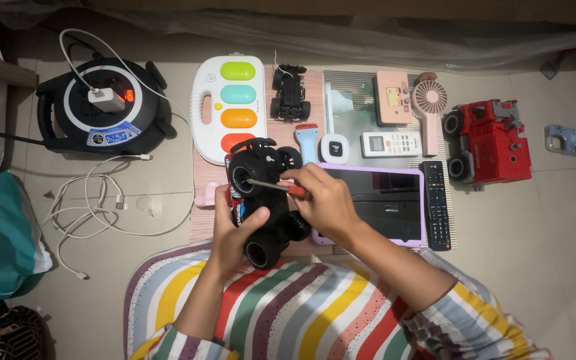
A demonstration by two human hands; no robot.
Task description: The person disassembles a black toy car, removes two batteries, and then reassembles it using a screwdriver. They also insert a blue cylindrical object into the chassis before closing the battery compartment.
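Black plastic toy car (266, 200) with chunky wheels is what both hands are on, held up over the person's lap, just above the striped clothing (301, 307). Left hand (229, 230) is wrapped around the car's body from below, thumb pressing on the side, so it's closed tight on the toy. Right hand (325, 200) is closed around a screwdriver (276, 187) with a red handle, and the metal shaft points left with its tip at the car near one of the front wheels.

Everything else is spread out on the floor (541, 227) on a mat. Right behind the car is a tablet (388, 207) with a purple case, dark screen, and a black remote (436, 203) lies just beside its right edge. Further back there's a white toy keyboard (228, 107) with green, teal, orange and red buttons, a small bare car chassis (290, 92), a white remote (390, 143), a pink handheld fan (428, 107) and a red toy truck (491, 141) off to the right. On the left sits a black cable reel (101, 107) with a white charger plugged in, and a white cable (95, 207) lies looped on the floor near it.
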